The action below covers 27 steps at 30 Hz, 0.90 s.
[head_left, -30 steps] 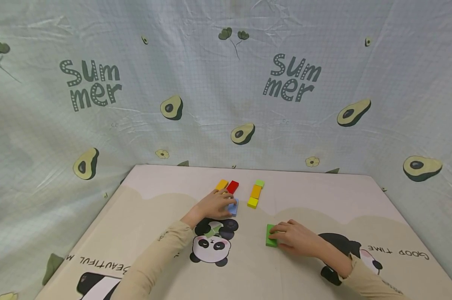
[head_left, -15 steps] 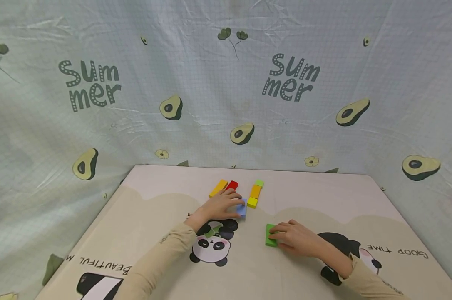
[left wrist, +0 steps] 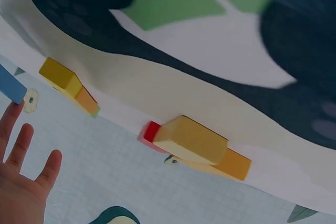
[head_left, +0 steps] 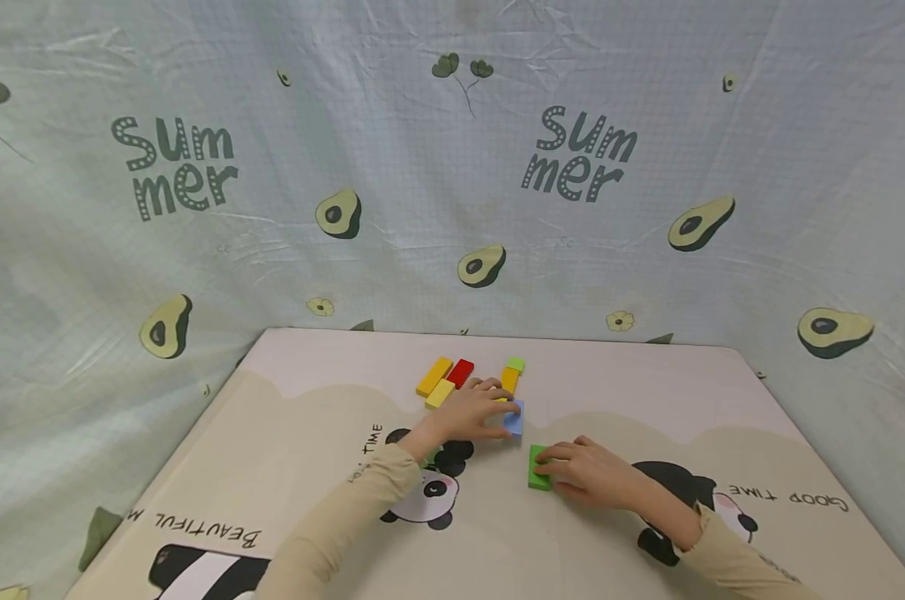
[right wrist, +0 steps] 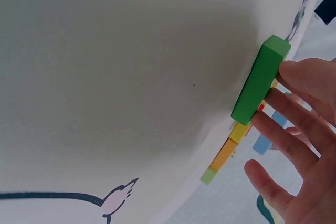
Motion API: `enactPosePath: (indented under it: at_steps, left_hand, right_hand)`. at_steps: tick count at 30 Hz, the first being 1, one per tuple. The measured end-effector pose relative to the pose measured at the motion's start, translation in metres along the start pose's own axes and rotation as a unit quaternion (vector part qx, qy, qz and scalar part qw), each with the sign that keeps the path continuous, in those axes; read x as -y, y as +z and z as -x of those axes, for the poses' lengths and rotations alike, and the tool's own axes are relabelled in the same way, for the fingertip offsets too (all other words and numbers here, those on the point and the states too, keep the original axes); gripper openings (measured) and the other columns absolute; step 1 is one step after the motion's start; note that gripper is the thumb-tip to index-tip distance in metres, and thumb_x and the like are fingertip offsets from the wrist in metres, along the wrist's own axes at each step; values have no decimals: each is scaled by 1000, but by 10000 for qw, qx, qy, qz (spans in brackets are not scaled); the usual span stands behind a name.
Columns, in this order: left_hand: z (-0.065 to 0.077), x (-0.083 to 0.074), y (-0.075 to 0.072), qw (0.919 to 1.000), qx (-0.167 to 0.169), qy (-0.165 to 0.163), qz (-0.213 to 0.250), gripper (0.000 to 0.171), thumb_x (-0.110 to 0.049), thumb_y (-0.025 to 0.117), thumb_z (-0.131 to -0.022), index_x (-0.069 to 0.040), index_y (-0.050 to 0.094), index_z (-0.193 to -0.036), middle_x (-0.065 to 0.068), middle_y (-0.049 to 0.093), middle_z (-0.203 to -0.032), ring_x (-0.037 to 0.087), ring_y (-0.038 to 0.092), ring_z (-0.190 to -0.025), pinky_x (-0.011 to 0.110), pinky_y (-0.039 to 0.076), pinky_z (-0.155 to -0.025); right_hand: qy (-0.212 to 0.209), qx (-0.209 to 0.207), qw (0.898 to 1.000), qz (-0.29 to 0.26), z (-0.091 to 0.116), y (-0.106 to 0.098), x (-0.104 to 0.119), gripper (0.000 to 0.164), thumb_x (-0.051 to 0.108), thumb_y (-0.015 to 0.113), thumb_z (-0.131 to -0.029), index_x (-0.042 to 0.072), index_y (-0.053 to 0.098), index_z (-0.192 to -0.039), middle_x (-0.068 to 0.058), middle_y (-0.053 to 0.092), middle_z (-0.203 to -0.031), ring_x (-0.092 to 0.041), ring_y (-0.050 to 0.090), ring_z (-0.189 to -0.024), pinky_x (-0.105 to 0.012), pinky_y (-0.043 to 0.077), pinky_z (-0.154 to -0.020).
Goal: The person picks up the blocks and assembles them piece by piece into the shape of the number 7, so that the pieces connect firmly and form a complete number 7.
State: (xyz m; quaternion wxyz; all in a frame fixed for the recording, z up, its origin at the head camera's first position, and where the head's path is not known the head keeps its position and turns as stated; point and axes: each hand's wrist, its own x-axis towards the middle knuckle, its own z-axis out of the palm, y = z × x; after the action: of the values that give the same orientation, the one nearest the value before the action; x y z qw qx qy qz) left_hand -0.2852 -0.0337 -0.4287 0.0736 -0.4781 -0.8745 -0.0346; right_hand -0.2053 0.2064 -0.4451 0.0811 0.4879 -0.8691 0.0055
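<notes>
My left hand [head_left: 469,413] pinches a flat blue block [head_left: 514,423] between thumb and fingers, close over the tabletop. Only a corner of that blue block [left wrist: 10,85] enters the left wrist view, right at a fingertip. To its right, my right hand [head_left: 591,477] holds a longer green block [head_left: 537,468] by its near side, with thumb and fingertips on it. The right wrist view gives the green block [right wrist: 261,81] in full length. A gap separates the two held blocks in the head view.
Behind my left hand lie a pale yellow block [head_left: 441,394], an orange-yellow block [head_left: 433,377] and a red block [head_left: 461,372]. An orange block [head_left: 510,379] and a light green block [head_left: 516,364] form a row, partly covered by my fingers. A printed cloth [head_left: 392,275] hangs behind the table.
My left hand has slid the blue block rightward, away from the red and yellow blocks toward the green one, uncovering the pale yellow block. The right hand stays put on the green block.
</notes>
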Motion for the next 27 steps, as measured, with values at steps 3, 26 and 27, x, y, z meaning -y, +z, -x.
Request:
enactPosePath:
  at_steps: [3,26,27]
  left_hand:
    - [-4,-4,1,9999,-35,28,-104,41,-45,57,-82,-25,56,-118,-3,56,-123,19,44,-115,38,36,-97]
    - [-27,-20,21,9997,166,-139,-99,41,-47,54,-83,-27,55,-119,-6,56,-122,13,44,-114,36,39,-95]
    - [-27,-21,21,9997,189,-138,-104,41,-48,54,-83,-27,55,-119,-6,56,-122,13,44,-114,35,39,-95]
  right_hand:
    - [5,22,10000,-13,-2,0,0,28,20,62,-82,19,62,-110,3,62,-111,-15,57,-103,-33,43,-73]
    - [95,156,9998,-21,-3,-2,2,26,21,61,-83,20,64,-108,5,63,-110,-14,57,-103,-32,42,-72]
    - [101,158,9998,-19,-3,-2,2,26,21,61,-83,20,64,-108,5,63,-110,-14,57,-103,-32,42,-71]
